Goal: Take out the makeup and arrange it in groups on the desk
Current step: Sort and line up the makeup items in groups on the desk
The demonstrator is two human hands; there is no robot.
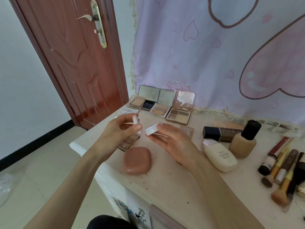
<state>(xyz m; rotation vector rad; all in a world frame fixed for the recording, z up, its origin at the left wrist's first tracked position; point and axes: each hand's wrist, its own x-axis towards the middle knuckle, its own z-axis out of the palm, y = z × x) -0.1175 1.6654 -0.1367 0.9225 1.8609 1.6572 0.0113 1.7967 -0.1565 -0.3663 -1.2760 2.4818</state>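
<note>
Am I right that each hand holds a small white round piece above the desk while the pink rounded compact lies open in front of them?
Not quite: the head view shows the pink compact closed on the desk. The left hand and right hand do each hold a white piece.

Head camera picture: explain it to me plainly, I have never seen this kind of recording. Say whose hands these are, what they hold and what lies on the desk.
No machine here: a person wears a camera on the head, looking down at their own bare hands. The left hand pinches one small white round piece, and the right hand pinches another; they look like a little jar and its lid. On the desk open powder and eyeshadow palettes stand at the back, a closed pink compact lies nearer, foundation bottles are right of it, and makeup brushes are farthest right.
</note>
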